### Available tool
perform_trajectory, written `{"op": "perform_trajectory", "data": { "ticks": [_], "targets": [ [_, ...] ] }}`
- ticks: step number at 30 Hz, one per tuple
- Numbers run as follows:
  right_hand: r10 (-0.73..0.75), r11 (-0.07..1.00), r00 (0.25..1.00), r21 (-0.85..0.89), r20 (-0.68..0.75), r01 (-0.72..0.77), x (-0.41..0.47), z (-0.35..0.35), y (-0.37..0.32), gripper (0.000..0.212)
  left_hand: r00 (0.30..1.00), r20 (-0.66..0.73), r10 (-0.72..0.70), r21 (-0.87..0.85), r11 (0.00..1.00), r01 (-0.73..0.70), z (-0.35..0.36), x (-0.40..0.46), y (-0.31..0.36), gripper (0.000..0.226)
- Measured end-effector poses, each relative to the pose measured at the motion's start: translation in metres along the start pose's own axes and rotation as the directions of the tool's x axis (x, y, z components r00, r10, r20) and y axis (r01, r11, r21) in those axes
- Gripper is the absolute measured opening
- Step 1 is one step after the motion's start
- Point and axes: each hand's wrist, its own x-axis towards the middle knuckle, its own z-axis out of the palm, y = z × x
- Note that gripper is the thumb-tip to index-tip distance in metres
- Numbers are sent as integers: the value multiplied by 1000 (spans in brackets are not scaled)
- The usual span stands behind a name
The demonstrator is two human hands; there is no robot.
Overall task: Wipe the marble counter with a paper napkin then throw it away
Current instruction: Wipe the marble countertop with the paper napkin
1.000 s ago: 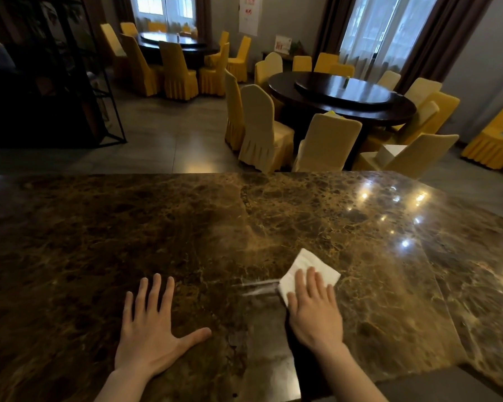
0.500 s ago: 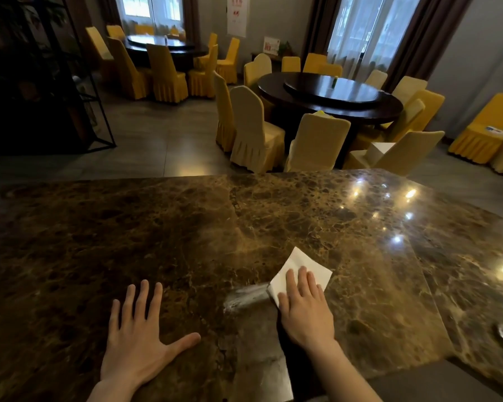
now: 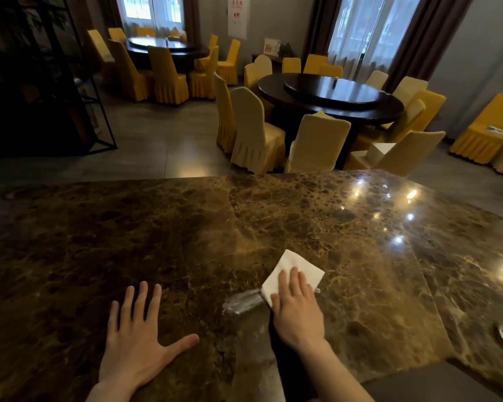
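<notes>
Under the right hand (image 3: pixel 298 310), at about 5 o'clock in the view, lies the napkin (image 3: pixel 295 264): a white folded square pressed flat to the counter (image 3: pixel 186 242) by extended fingers (image 3: pixel 294 281), palm down, nothing pinched or curled around it. Its far corner pokes out toward 12 o'clock past the fingertips. A pale wet smear (image 3: pixel 240 303) sits at the napkin's 9 o'clock, touching its edge. Farther toward 9 o'clock, apart from the smear, the left hand (image 3: pixel 140 340) rests flat on the marble, fingers spread wide, thumb pointing toward the right hand, holding nothing. Ceiling lights glint on the counter at 2 o'clock. Beyond the far edge, at 12 to 1 o'clock, stands a round table (image 3: pixel 331 97) ringed by yellow chairs (image 3: pixel 253 132).
</notes>
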Motion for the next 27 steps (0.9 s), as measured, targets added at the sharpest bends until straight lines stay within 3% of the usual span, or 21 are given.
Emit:
{"op": "perform_trajectory", "data": {
  "ticks": [5, 7, 9, 11, 12, 15, 17, 19, 21, 24, 27],
  "targets": [
    [-319, 944, 947, 72, -32, 321, -23, 25, -56, 61, 1000, 13, -5, 8, 1000, 5, -2, 0, 2, 148],
    [-362, 928, 931, 70, -48, 365, -27, 21, -50, 54, 1000, 10, -6, 8, 1000, 6, -2, 0, 2, 148],
    [-338, 931, 933, 99, -119, 350, -27, 8, -38, 33, 1000, 9, 0, 3, 1000, 0, -2, 1, 1, 147],
    [-225, 938, 949, 214, -221, 272, -23, -10, -30, 9, 1000, 7, 4, 4, 1000, -4, -2, 0, 1, 147],
    [-121, 918, 966, 344, -230, 197, -17, -19, -27, 10, 1000, 7, 1, 9, 1000, -1, -1, 0, 1, 146],
    [229, 657, 963, 753, -143, -45, 9, -49, -3, 4, 1000, -1, -5, 5, 1000, 5, 0, 0, 2, 146],
    [428, 506, 898, 851, -105, -141, 25, -65, 21, 8, 1000, -10, -6, 11, 1000, 6, 0, 0, 1, 146],
    [524, 558, 833, 811, -178, -178, 36, -71, 44, 18, 1000, -5, -7, 8, 1000, 7, 0, 1, 1, 146],
    [494, 690, 828, 699, -264, -189, 39, -72, 57, 21, 1000, -3, -5, 1, 1000, 5, 0, 0, 1, 146],
    [191, 880, 927, 475, -322, -17, 32, -61, 59, 21, 1000, -1, -8, 1, 1000, 8, -1, 0, 1, 146],
    [-116, 945, 976, 282, -184, 165, 13, -38, 55, 34, 1000, 6, -8, 6, 1000, 8, -2, -1, 3, 145]
  ]
}}
